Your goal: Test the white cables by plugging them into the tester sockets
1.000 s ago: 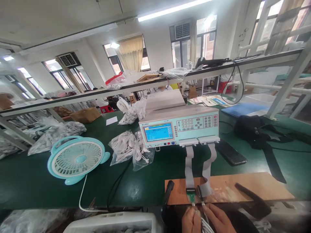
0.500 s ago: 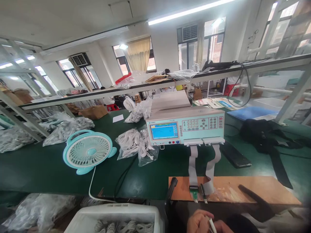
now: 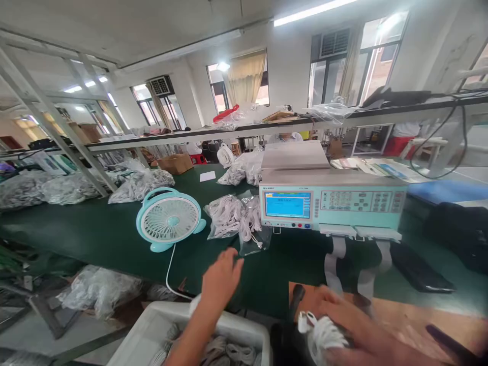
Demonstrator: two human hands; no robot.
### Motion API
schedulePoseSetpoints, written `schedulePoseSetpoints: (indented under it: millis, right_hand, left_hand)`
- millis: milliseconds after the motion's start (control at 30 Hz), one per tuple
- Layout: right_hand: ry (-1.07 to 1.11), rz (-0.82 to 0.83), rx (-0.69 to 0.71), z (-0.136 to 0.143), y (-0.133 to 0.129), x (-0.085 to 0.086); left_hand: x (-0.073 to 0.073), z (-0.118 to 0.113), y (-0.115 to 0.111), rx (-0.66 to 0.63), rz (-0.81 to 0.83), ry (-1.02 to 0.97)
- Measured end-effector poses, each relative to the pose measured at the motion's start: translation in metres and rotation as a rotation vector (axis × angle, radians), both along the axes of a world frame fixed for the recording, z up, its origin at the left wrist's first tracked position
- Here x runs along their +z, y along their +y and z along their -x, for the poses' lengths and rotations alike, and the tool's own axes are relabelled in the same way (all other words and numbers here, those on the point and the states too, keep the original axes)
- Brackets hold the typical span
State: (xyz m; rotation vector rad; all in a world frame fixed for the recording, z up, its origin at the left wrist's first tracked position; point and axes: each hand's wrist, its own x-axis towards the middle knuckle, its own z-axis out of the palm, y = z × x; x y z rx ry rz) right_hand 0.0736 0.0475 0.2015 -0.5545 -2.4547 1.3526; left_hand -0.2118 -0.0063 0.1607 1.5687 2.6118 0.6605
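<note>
A: Hands first. What do we log for the left?
B: We see the left hand [image 3: 223, 277] released, fingers loosely bent and pointing forward over the near edge of the green table [image 3: 107, 241]. Its forearm crosses the white bin [image 3: 246, 326].
A: And the right?
B: We note the right hand [image 3: 339, 310] grasping a coiled white cable [image 3: 326, 339], with a white plug [image 3: 303, 323] poking out at its left side (blur takes some finger detail from us).
A: Where do we place that coil?
B: Low in the view, right of the bin, on the near side of the wooden board [image 3: 430, 314]. We cannot tell whether it touches anything below.
A: What lies near the left hand?
B: Just ahead of the fingertips we find clear bags of bundled cables [image 3: 225, 216]. Left of those stands a pale-blue fan [image 3: 171, 218], its white cord trailing toward the table edge.
A: Beyond the board?
B: We record a tester [image 3: 351, 203] with a lit blue screen [image 3: 288, 204]. Grey ribbon cables [image 3: 337, 254] hang from its front.
A: Inside the bin?
B: We count more coils [image 3: 240, 352], partly hidden by the left forearm.
</note>
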Motion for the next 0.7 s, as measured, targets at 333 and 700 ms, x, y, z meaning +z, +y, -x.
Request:
schedulePoseSetpoints:
  millis: [333,700]
  right_hand:
    - [0.136,-0.573,0.062,0.215,0.081,-0.018]
    - [-0.131,-0.848,-0.011,0.368,0.145,-0.06]
  left_hand:
    - [-0.029,0.151,0.103,0.279,0.128,0.357]
    - [-0.021,0.163,0.09,0.233,0.032,0.321]
